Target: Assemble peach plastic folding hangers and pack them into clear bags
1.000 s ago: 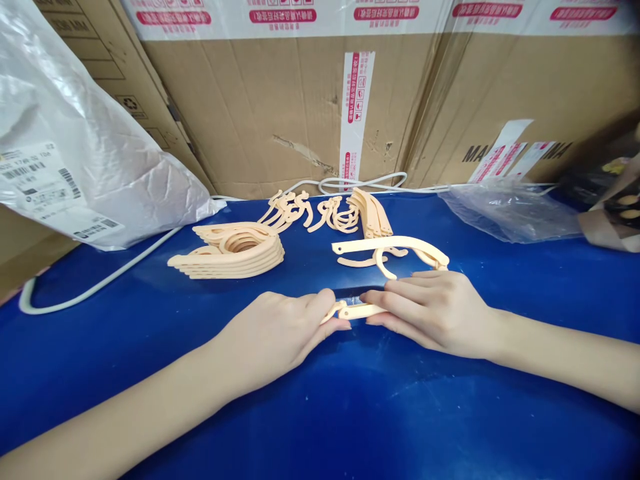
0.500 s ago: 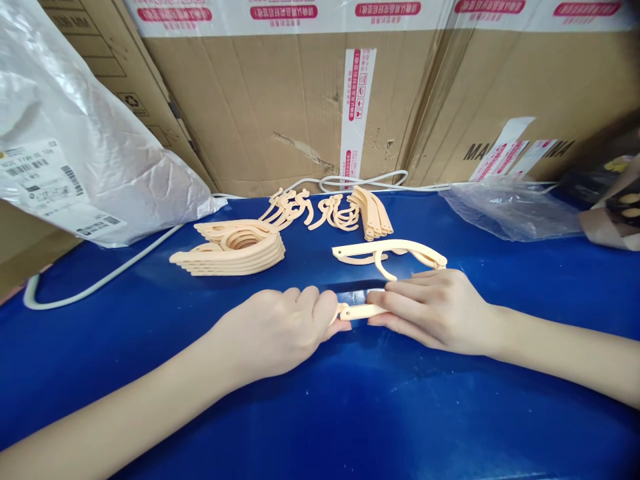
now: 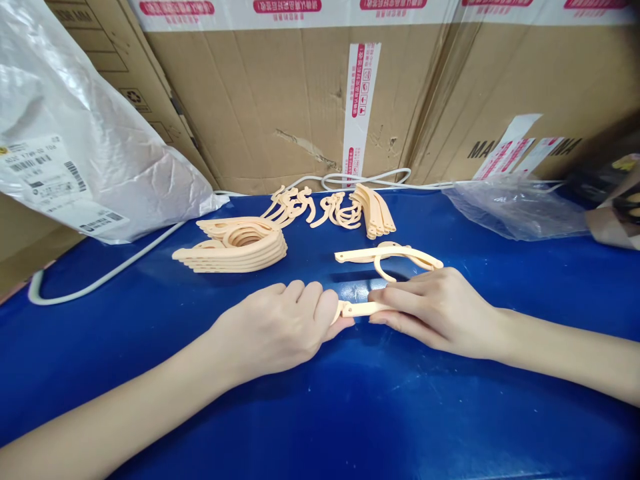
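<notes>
My left hand is closed, pinching a small curved beige plastic piece that its fingers mostly cover. My right hand grips a beige plastic hanger arm, whose holed end meets that curved piece between the two hands. More beige hanger parts, a long arm with a curved hook below it, extend just beyond my right fingers. Whether these are joined to the arm I grip is hidden. At the left lies a neat stack of folded beige plastic hangers, apart from both hands.
Loose hanger hooks and a bundle of hanger arms lie at the back of the blue table. A white cable runs before cardboard boxes. A silver parcel bag leans left; clear plastic lies right.
The long arm beyond my right hand has dropped slightly and lies flatter. Both hands keep their grip in nearly the same place, and the view has shifted a little.
</notes>
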Demonstrator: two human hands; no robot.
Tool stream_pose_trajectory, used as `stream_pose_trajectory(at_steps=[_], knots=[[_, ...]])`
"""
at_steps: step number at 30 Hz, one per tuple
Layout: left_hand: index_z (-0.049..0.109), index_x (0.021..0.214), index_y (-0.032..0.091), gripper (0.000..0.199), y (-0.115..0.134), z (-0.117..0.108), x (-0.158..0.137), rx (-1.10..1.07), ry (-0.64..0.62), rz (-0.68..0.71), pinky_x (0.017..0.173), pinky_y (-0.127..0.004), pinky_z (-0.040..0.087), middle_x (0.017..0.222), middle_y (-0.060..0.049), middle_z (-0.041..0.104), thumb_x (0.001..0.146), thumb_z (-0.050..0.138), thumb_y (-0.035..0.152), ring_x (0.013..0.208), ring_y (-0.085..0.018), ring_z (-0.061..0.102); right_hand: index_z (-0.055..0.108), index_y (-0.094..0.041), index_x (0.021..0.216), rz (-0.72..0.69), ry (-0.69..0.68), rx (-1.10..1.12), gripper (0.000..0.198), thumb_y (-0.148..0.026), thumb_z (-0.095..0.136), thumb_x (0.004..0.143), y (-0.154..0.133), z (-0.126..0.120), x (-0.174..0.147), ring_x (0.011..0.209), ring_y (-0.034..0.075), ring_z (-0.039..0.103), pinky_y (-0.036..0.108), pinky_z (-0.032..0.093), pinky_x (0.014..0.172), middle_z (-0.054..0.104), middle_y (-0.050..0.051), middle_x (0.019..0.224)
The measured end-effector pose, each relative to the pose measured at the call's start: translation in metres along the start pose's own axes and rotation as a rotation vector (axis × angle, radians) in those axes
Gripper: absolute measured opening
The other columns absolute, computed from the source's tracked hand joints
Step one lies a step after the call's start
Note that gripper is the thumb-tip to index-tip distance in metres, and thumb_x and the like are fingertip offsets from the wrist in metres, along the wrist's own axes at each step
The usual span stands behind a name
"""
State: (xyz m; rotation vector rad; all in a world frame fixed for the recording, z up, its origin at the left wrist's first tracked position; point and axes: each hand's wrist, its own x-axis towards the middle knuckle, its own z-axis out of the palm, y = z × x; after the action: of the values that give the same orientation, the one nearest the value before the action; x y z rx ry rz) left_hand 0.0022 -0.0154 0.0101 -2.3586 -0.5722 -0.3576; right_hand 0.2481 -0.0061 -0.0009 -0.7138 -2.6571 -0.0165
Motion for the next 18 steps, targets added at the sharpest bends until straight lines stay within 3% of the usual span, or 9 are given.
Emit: stream_pose_trajectory(at_steps=[18], knots=[[0.049, 0.061, 0.019, 0.037, -0.0007, 0.0089, -0.0009, -0.152, 0.064, -0.043, 0.042, -0.027, 0.031, 0.051, 0.004, 0.050, 0.095, 0.051, 0.033, 0.044, -0.011, 0.047, 0.063, -0.016, 0.091, -0.018, 0.024, -0.057, 0.028, -0.031, 0.041, 0.101, -0.0020, 0.0039, -0.0014, 0.051, 0.010, 0.058, 0.024, 0.039, 0.052, 0.067, -0.001, 0.067]])
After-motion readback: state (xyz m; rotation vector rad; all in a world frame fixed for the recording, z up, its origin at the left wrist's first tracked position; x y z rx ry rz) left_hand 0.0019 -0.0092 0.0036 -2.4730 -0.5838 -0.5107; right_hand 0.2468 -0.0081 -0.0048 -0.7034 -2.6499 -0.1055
